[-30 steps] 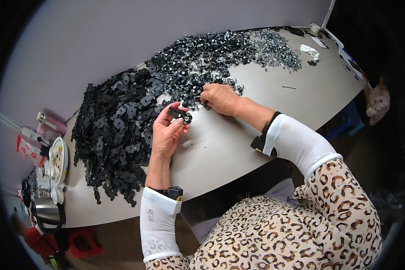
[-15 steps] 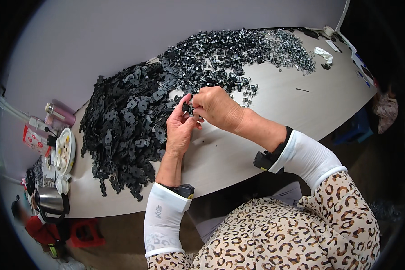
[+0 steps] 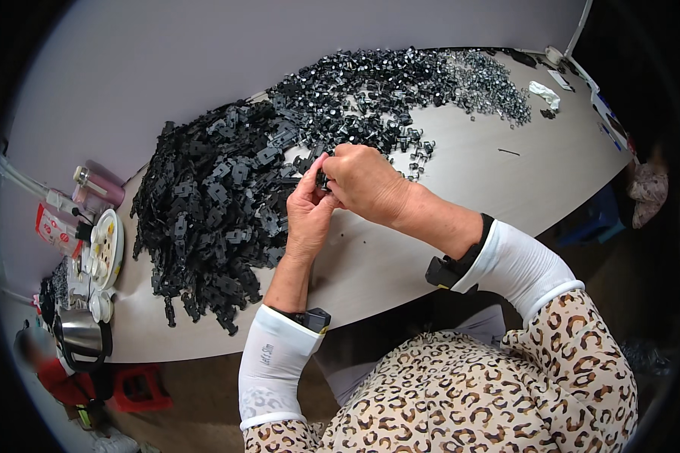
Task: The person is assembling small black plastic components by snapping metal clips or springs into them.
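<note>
My left hand (image 3: 310, 219) and my right hand (image 3: 366, 185) meet over the table, fingers closed together around a small black plastic part (image 3: 322, 180). Most of that part is hidden by my fingers. Just left of them spreads a big heap of flat black plastic pieces (image 3: 196, 204) with cut-outs. Behind my hands lies a pile of small black-and-silver parts (image 3: 355, 90), and some of these reach close to my right hand. Farther right, this pile runs into small clear or silvery pieces (image 3: 491, 83).
A white tray (image 3: 112, 253) with cups, a pink bottle (image 3: 102, 187) and a metal pot (image 3: 83, 336) stand at the left. A crumpled tissue (image 3: 544, 94) and a thin dark stick (image 3: 508, 152) lie on the right. Someone in red (image 3: 60, 381) is at the lower left by a red stool (image 3: 140, 389).
My right fingers have closed in farther over the black part, covering more of it. My left hand has shifted slightly to the right.
</note>
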`<state>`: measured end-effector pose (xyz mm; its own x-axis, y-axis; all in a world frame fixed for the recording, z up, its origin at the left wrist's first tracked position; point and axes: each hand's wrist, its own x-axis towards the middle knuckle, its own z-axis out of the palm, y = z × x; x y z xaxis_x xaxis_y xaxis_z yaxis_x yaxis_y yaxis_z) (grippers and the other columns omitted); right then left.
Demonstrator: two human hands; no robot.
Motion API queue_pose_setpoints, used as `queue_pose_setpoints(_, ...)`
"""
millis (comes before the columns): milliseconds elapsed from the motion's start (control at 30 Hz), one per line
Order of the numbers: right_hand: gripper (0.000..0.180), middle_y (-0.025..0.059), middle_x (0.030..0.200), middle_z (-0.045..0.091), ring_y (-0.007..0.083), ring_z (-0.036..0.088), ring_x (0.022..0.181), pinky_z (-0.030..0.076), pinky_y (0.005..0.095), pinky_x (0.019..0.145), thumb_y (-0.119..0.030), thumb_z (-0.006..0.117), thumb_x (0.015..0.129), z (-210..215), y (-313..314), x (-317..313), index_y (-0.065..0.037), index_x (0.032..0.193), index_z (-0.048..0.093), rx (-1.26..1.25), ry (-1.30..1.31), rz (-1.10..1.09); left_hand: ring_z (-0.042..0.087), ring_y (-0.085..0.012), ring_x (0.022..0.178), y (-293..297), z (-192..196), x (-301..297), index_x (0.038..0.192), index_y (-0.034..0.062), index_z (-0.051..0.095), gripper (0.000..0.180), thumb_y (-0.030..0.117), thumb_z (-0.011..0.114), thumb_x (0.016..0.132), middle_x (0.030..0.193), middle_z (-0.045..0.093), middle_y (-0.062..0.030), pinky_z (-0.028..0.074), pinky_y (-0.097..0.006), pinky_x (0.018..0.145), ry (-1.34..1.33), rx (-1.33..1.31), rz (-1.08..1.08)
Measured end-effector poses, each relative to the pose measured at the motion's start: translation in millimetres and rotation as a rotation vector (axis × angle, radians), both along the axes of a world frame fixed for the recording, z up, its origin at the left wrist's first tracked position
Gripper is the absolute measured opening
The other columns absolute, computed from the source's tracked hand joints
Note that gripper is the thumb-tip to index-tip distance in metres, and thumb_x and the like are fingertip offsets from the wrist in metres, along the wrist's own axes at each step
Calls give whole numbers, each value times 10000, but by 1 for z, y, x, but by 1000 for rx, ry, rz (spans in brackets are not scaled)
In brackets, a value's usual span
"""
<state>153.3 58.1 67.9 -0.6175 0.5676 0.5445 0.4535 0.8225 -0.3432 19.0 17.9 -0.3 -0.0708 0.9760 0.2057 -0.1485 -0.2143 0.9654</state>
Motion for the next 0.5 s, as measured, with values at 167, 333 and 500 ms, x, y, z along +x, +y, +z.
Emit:
queue_pose_setpoints(167,92,134,659,541,300,585,638,497,377,576,-13,642,683,-8,1,-4,8,664,555,4,70,-39,603,-89,788,-2,5,4,1336,38,423,572,-108,520,791,917,615,-38,528,-235,736,-4,27,38)
queue_pose_setpoints(333,126,98,676,533,266,577,614,488,352,538,-27,669,669,-10,7,3,-11,687,545,67,148,98,614,-144,867,-5,21,1,1142,-25,519,290,-21,495,853,966,607,-66,532,-307,775,-351,22,-236)
queue_pose_setpoints(500,176,92,726,535,260,579,638,487,346,549,-32,694,662,-16,8,5,-20,753,544,94,110,139,628,-153,807,-4,11,0,1017,-20,556,159,96,537,910,934,626,-83,545,-312,746,-473,-30,-247)
